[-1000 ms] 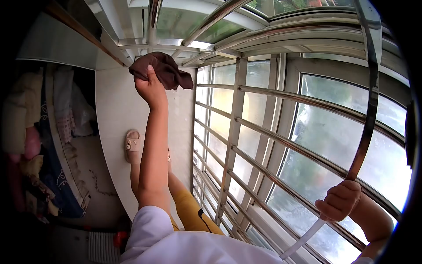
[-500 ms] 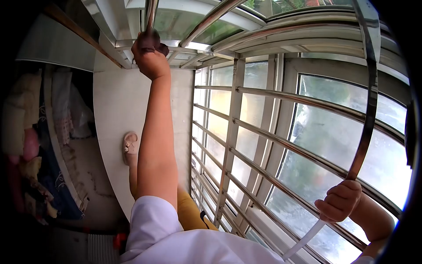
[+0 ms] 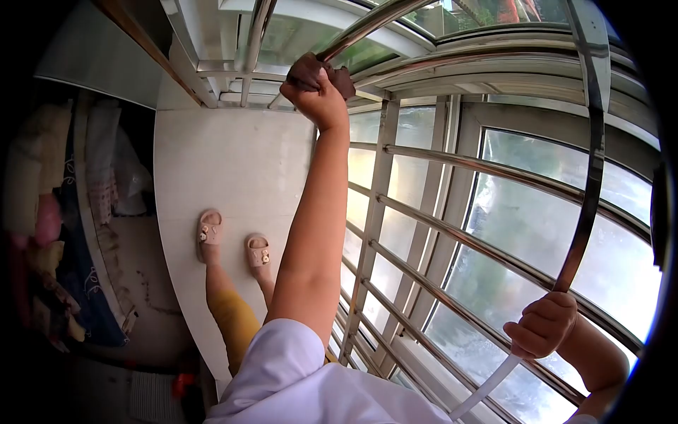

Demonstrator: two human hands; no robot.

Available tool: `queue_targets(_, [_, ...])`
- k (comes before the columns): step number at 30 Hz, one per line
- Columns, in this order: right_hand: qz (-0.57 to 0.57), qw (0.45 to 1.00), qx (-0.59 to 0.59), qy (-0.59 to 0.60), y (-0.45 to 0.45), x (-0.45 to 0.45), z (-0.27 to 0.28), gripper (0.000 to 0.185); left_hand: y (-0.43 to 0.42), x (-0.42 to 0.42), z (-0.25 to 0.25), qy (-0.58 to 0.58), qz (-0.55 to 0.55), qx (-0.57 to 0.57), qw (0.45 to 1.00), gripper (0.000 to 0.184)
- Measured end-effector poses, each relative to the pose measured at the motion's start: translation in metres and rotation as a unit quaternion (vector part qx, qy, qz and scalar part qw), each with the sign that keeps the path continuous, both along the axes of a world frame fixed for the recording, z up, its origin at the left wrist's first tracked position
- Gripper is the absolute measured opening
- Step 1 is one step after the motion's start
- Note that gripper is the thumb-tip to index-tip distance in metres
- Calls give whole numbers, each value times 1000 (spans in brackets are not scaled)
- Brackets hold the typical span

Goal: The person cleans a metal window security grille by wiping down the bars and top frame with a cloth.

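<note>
- The left hand (image 3: pixel 321 102) is at the upper middle, at the end of an outstretched arm, its fingers curled round a dark brown cloth (image 3: pixel 306 73) and its thumb lying along the cloth
- The cloth is bunched in that hand, against a round metal rail (image 3: pixel 374 27) that slants up and to the right; a loose fold sticks out on the right of the hand, and how far the cloth goes round the rail is hidden
- The right hand (image 3: pixel 542 326) is at the lower right, its fingers folded into a fist round a flat metal upright (image 3: pixel 593 162); a pale strip (image 3: pixel 486 389) runs down and left from below the fist
- Behind the right hand, horizontal metal rails (image 3: pixel 487 170) cross in front of frosted window glass (image 3: pixel 508 212)
- The person wears a white top (image 3: pixel 289 353), mustard-yellow leggings (image 3: pixel 235 318) and pink slides with small charms, the one on the left (image 3: pixel 210 233) a little ahead of the other (image 3: pixel 258 251), both on pale floor tiles (image 3: pixel 233 155)
- At the far left, in shadow, hang or lie cream fabric (image 3: pixel 42 177), a pink bundle (image 3: pixel 48 219) and navy fabric with a white pattern (image 3: pixel 88 283); a small red object (image 3: pixel 185 385), too dim to identify, is below them
</note>
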State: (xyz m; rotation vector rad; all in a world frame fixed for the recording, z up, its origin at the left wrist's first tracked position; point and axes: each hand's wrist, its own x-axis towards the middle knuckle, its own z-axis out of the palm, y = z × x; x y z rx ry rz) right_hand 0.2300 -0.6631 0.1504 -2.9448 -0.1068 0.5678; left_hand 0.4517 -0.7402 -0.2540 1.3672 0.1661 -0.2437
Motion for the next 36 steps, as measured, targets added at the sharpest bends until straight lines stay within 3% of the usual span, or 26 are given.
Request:
queue_targets(1, [-4, 1000, 3, 2, 0, -1, -1, 7, -2, -1, -12, 2, -4, 3, 1000, 28])
queue_targets(3, [-2, 1000, 3, -6, -1, -3, -1, 7, -5, 5, -29, 116, 27, -28, 992, 23])
queue_targets(4, [-4, 1000, 0, -4, -3, -2, -1, 7, -5, 4, -33, 80, 12, 57, 995, 24])
queue_targets(5, [0, 1000, -3, -7, -3, -1, -2, 7, -3, 4, -37, 81, 7, 59, 995, 24])
queue_targets(7, [3, 1000, -2, -9, 1, -1, -2, 6, 3, 16, -27, 153, -72, 46, 985, 30])
queue_targets(9, [-3, 1000, 4, -15, -1, -2, -2, 6, 2, 16, -5, 152, -70, -20, 986, 30])
queue_targets(11, [-3, 1000, -6, -8, 0, -2, -1, 8, 1, 12, 11, 51, -3, -69, 996, 18])
queue_targets(13, [-5, 1000, -9, 1, 2, -4, -3, 9, 4, 21, -3, 63, -11, -32, 997, 16])
queue_targets(15, [-11, 1000, -9, -11, 1, -5, -2, 10, 9, 38, -24, 168, -117, 117, 972, 19])
queue_targets(17, [-5, 1000, -15, -9, 0, -2, -2, 9, 9, 37, -22, 150, -141, 162, 965, 24])
queue_targets(19, [2, 1000, -17, -3, -1, -2, -1, 9, 12, 35, -15, 146, -132, 123, 973, 29])
queue_targets(21, [-4, 1000, -6, -9, 1, -6, -2, 9, 14, 23, 1, 68, -119, 17, 990, 32])
queue_targets(23, [0, 1000, -4, -10, 1, -2, -1, 9, 20, 2, 19, -22, -80, -45, 995, 21])
queue_targets(25, [9, 1000, -5, 13, -1, -2, 1, 8, 22, -32, 22, 42, -66, -138, 987, 17])
queue_targets(27, [11, 1000, -6, 10, -2, -4, 1, 8, 13, -59, 20, 171, -85, -156, 969, 20])
queue_targets(28, [12, 1000, -3, 4, -2, -4, 0, 8, 3, -64, 19, 233, -106, -139, 957, 22])
queue_targets(29, [12, 1000, -2, 8, -2, -5, 1, 8, -9, -71, 20, 206, -129, -125, 962, 28])
queue_targets(31, [1, 1000, -6, 10, -2, -4, 1, 8, -39, -79, 18, 210, -100, 7, 973, 36])
queue_targets(33, [-4, 1000, -13, 15, -1, -5, 0, 10, -51, -87, 2, 177, -49, -13, 983, 37])
queue_targets(36, [-6, 1000, -21, 21, -1, -7, 2, 11, -47, -74, -12, 295, -76, 78, 949, 42])
